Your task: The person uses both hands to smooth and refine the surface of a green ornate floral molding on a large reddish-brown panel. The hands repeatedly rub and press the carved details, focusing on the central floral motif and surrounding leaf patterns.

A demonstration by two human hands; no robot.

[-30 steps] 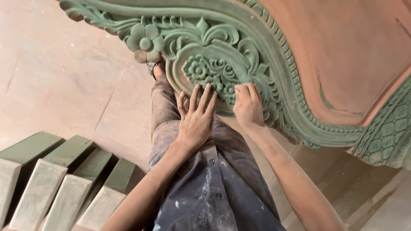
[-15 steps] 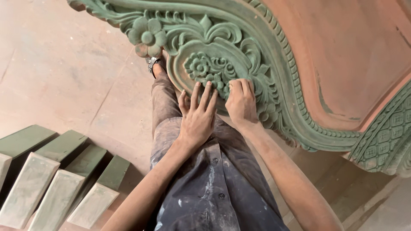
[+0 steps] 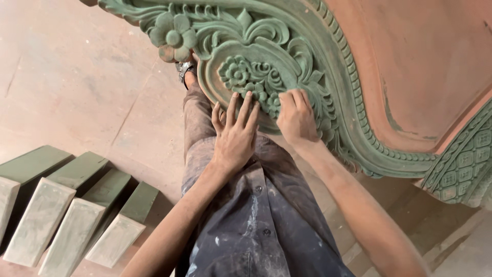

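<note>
Two bare hands press on a green carved panel (image 3: 318,66) seen from above.

The panel fills the upper right of the view, its raised flower-and-scroll medallion (image 3: 251,77) just above the person's knees and a plain reddish field beyond a beaded border. The left hand (image 3: 234,136) lies flat, its fingers (image 3: 241,110) spread wide and straight, tips touching the medallion's lower edge, gripping nothing. The right hand (image 3: 296,118) sits just beside it, fingers (image 3: 288,100) curled and bunched against the carved leaves; whether they pinch something small cannot be told. Below are paint-flecked grey trousers (image 3: 256,225) and a sandalled foot (image 3: 185,72). A row of green-painted wedge blocks (image 3: 72,205) lies on the dusty floor (image 3: 77,77) at lower left.
</note>
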